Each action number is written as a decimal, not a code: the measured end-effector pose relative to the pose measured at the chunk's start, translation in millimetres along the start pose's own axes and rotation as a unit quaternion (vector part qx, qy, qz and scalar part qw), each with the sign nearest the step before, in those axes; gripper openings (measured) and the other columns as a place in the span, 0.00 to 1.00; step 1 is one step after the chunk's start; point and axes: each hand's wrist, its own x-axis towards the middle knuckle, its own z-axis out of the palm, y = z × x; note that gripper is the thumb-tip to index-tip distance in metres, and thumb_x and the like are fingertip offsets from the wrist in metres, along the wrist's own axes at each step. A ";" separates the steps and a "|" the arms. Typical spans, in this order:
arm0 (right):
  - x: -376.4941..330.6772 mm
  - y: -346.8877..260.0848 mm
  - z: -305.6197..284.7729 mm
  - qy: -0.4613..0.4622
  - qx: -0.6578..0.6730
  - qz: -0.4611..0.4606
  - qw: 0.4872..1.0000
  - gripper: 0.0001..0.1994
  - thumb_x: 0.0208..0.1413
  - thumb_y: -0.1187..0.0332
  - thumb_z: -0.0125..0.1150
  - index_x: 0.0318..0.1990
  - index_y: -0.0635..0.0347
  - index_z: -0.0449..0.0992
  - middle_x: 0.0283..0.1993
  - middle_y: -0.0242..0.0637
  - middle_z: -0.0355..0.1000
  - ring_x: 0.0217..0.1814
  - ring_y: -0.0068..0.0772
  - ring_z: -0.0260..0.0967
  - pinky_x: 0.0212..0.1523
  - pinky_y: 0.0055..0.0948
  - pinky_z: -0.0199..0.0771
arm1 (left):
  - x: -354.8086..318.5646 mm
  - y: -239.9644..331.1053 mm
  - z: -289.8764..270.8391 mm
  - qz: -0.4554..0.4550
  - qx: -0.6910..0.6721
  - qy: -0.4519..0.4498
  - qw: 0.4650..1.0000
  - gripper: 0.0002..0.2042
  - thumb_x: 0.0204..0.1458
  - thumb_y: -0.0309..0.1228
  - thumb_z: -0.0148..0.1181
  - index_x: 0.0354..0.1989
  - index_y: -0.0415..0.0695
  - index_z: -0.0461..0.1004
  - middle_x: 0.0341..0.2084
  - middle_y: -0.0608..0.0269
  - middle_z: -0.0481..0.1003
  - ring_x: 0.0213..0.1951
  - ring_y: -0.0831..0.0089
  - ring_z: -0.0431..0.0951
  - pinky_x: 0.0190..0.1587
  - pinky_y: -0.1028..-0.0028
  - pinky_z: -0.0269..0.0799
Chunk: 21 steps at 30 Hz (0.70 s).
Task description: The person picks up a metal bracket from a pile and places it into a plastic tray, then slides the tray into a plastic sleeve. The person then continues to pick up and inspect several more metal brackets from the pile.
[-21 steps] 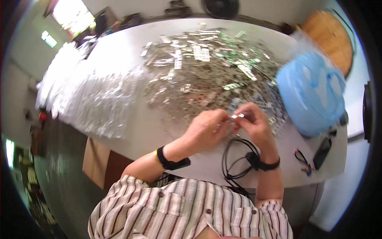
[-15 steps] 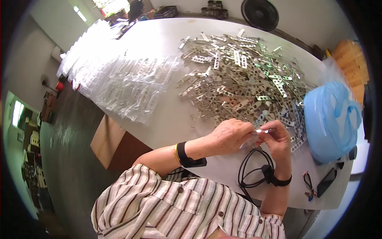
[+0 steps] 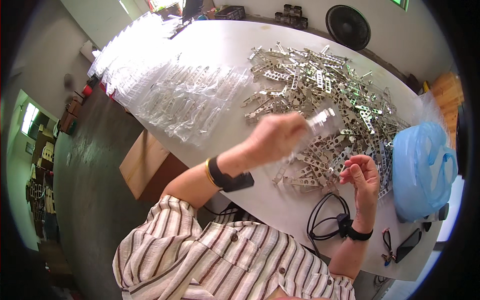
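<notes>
My left hand [image 3: 274,136] is raised above the white table [image 3: 210,40] and blurred by motion, gripping a small clear plastic bag with a metal part [image 3: 320,122] inside. My right hand [image 3: 362,177] hovers at the near edge of a big heap of flat perforated metal brackets [image 3: 320,85], fingers curled loosely with nothing visibly in them. Filled clear bags [image 3: 192,102] lie spread over the table's left side.
A blue plastic bag [image 3: 422,167] sits at the right, with a black cable [image 3: 322,220], a phone [image 3: 407,245] and glasses [image 3: 386,242] near the front edge. A black fan [image 3: 348,26] stands at the far side. A cardboard box [image 3: 145,162] sits under the table.
Both hands were together over the pile's near edge, working on a small piece. Now my left hand has swung up and leftward with the bagged part, and my right hand stays low.
</notes>
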 end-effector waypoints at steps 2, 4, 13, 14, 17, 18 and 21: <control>0.1 0.3 -3.0 -0.001 0.002 0.003 1.000 0.09 0.63 0.68 0.58 0.45 0.63 0.72 0.37 0.35 0.74 0.33 0.21 0.73 0.33 0.21 0.77 | 14.8 -12.9 -28.1 -0.032 0.038 0.066 0.997 0.05 0.55 0.26 0.59 0.36 0.40 0.78 0.25 0.60 0.79 0.28 0.79 0.76 0.29 0.74 0.72; -1.9 -0.4 -3.9 0.002 0.003 0.005 1.000 0.09 0.63 0.67 0.58 0.45 0.63 0.73 0.37 0.35 0.74 0.33 0.21 0.73 0.33 0.22 0.77 | 30.8 -51.9 -58.2 -0.069 0.105 0.152 0.980 0.06 0.55 0.27 0.57 0.37 0.40 0.79 0.23 0.61 0.79 0.26 0.80 0.76 0.28 0.75 0.72; -2.2 -1.9 -0.4 -0.007 -0.010 0.024 1.000 0.07 0.64 0.68 0.57 0.43 0.63 0.74 0.36 0.35 0.75 0.32 0.21 0.73 0.33 0.22 0.76 | 53.9 -158.9 -148.9 -0.290 0.306 0.212 0.882 0.11 0.46 0.35 0.58 0.32 0.43 0.82 0.28 0.47 0.80 0.35 0.50 0.81 0.43 0.60 0.75; -2.1 -2.0 -0.9 -0.007 -0.008 0.026 1.000 0.07 0.64 0.68 0.57 0.43 0.63 0.74 0.36 0.35 0.75 0.32 0.21 0.73 0.33 0.22 0.76 | 55.5 -162.5 -146.4 -0.305 0.323 0.187 0.876 0.11 0.44 0.34 0.58 0.32 0.43 0.82 0.28 0.47 0.80 0.35 0.50 0.81 0.43 0.61 0.75; -1.1 -1.2 -1.7 -0.010 -0.006 0.030 0.999 0.08 0.63 0.68 0.58 0.43 0.63 0.74 0.35 0.35 0.76 0.32 0.21 0.73 0.33 0.22 0.76 | 57.6 -173.1 -137.2 -0.309 0.323 0.166 0.879 0.10 0.42 0.33 0.59 0.31 0.44 0.82 0.30 0.47 0.80 0.37 0.51 0.81 0.44 0.61 0.75; -1.0 -0.9 -2.4 -0.011 -0.007 0.031 0.999 0.08 0.63 0.68 0.58 0.43 0.62 0.74 0.35 0.35 0.76 0.32 0.21 0.73 0.33 0.22 0.77 | 59.5 -175.4 -133.5 -0.310 0.326 0.150 0.881 0.10 0.42 0.33 0.59 0.30 0.44 0.82 0.30 0.47 0.80 0.37 0.51 0.81 0.44 0.61 0.75; 0.4 0.9 -4.4 -0.013 0.000 0.029 0.999 0.08 0.63 0.68 0.58 0.43 0.63 0.74 0.35 0.36 0.76 0.32 0.21 0.73 0.33 0.22 0.77 | 64.5 -180.4 -125.6 -0.327 0.325 0.111 0.880 0.10 0.43 0.32 0.58 0.31 0.45 0.83 0.32 0.45 0.80 0.39 0.50 0.81 0.45 0.60 0.76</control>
